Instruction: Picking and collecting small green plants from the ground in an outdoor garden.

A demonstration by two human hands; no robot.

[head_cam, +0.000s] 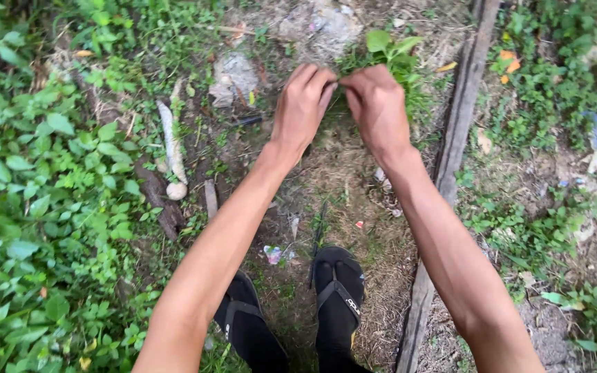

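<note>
Green weed [394, 56] sprouts from dry, bare soil [343, 173], straight ahead of both hands. Left hand [303, 103] and right hand [377, 105] meet fingertip to fingertip, each pinched on a thin stem [338, 83] strung between them, just beside the weed's leaves. Black sandals [338, 290] stand below, near the bottom edge. A wooden plank [450, 159] runs on the right. A pale stick [171, 141] and a round stone [176, 190] lie on the left, beside leafy groundcover [43, 207].
</note>
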